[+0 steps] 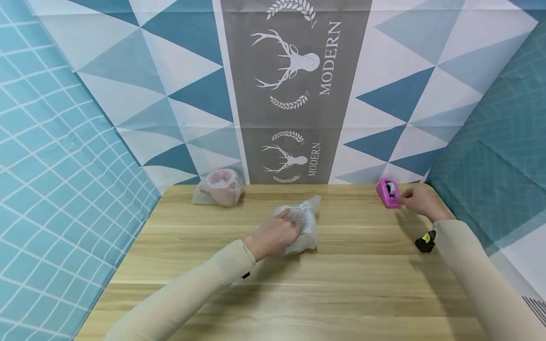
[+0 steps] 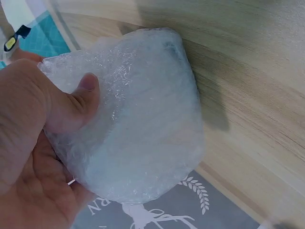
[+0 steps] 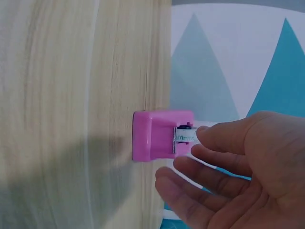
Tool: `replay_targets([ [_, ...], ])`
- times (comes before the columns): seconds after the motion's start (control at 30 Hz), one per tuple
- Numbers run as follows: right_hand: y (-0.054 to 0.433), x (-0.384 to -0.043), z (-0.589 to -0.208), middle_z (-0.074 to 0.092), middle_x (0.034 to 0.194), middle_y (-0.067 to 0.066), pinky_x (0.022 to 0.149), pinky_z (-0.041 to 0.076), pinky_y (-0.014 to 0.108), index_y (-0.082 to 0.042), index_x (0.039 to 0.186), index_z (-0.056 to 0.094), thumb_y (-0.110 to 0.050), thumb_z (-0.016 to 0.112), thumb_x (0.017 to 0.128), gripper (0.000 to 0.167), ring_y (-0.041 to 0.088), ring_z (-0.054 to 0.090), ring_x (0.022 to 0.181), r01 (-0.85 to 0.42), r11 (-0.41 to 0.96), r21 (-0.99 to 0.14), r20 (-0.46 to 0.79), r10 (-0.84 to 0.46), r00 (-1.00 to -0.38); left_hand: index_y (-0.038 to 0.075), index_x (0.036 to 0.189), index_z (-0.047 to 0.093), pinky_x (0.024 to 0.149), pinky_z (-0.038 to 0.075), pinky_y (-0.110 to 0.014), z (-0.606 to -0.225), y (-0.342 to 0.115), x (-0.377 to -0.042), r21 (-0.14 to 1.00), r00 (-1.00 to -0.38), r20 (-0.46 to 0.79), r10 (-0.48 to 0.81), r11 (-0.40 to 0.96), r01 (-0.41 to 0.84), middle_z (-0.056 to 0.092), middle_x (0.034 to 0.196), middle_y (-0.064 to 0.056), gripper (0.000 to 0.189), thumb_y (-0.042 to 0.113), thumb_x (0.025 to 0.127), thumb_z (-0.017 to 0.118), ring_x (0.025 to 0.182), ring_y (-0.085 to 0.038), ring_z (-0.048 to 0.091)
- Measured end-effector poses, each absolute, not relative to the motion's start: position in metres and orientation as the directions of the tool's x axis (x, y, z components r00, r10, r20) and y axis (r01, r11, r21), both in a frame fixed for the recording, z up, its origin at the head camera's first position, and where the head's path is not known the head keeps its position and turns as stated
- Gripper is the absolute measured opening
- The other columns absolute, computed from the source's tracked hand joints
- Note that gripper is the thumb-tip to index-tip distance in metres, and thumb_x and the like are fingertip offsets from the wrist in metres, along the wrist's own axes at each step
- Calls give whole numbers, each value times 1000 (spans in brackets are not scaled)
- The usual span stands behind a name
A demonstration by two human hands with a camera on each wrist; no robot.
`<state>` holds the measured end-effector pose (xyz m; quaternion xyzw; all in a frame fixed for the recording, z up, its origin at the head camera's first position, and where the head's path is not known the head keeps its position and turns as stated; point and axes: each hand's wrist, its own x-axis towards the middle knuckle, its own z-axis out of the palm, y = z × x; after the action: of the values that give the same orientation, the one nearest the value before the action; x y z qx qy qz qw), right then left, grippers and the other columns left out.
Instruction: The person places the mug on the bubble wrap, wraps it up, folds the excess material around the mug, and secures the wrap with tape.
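A bundle in bubble wrap (image 1: 308, 222) is at the middle of the table, and my left hand (image 1: 275, 234) grips its near left side. In the left wrist view, the thumb lies across the face of the clear wrapping (image 2: 143, 119), with the other fingers behind it; what is inside is veiled by the wrap. Over at the far right stands a pink tape dispenser (image 1: 389, 194). My right hand (image 1: 420, 201) is at its front, where thumb and forefinger pinch the end of the clear tape (image 3: 186, 135) by the metal cutter. The remaining fingers are loosely bent below.
A second bubble-wrapped item (image 1: 222, 187), pinkish and round, stands at the back left of the wooden table (image 1: 298, 298). Patterned cloth (image 1: 294, 94) hangs right behind the table's back edge. A black and yellow device (image 1: 425, 241) shows at the right wrist.
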<state>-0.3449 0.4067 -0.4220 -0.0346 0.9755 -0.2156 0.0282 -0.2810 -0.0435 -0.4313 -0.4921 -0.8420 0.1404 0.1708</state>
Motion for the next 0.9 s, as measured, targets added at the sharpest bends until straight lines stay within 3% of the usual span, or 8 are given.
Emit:
replay_targets([
  [0.17,407,-350,-415,66,116,36,75,58,51,16,121,62,-31,62,99,52,42,64,94,-51,946,-321,-83,-82,-993,10,112,65,115,47,-46,-428,-41,-279,-370,-488,122,865,495,786,73,88,0,43,16,73,82,94,-19,73],
  [0.23,404,-351,-413,59,127,42,85,56,61,19,131,53,-37,62,99,66,50,62,106,-52,959,-279,-99,-83,-992,9,112,64,117,45,-47,-427,-40,-278,-354,-500,102,860,502,790,74,89,0,44,15,73,83,94,-19,73],
  [0.37,398,-354,-419,52,132,45,91,52,69,19,142,39,-50,68,93,89,56,57,112,-75,969,-237,-94,-100,-991,10,111,64,117,44,-47,-429,-41,-277,-340,-506,92,857,505,793,74,89,0,42,16,73,82,96,-19,73],
  [0.47,393,-356,-432,39,138,49,98,44,76,16,148,30,-58,72,88,104,65,45,122,-115,970,-212,-76,-134,-988,10,110,64,117,44,-48,-429,-42,-276,-334,-509,92,856,508,794,74,87,0,40,16,75,82,93,-19,74],
  [0.63,384,-356,-446,8,155,51,113,19,82,11,158,8,-71,70,82,127,73,12,140,-121,986,-119,-74,-130,-989,9,108,64,117,44,-49,-428,-42,-277,-327,-508,89,857,507,797,73,86,-1,39,15,74,82,89,-19,74],
  [0.8,377,-360,-451,0,158,48,113,18,82,11,159,1,-75,65,82,132,72,7,143,-83,989,-121,-63,-91,-994,9,111,64,118,43,-48,-426,-42,-278,-316,-527,81,846,524,791,74,88,-1,42,15,74,83,91,-19,74],
  [0.9,370,-363,-451,7,157,49,111,24,81,15,156,3,-77,58,86,129,70,15,141,-18,982,-190,-99,-37,-994,9,112,64,118,43,-48,-425,-43,-279,-315,-539,64,840,529,788,73,88,-1,43,15,74,83,93,-19,73],
])
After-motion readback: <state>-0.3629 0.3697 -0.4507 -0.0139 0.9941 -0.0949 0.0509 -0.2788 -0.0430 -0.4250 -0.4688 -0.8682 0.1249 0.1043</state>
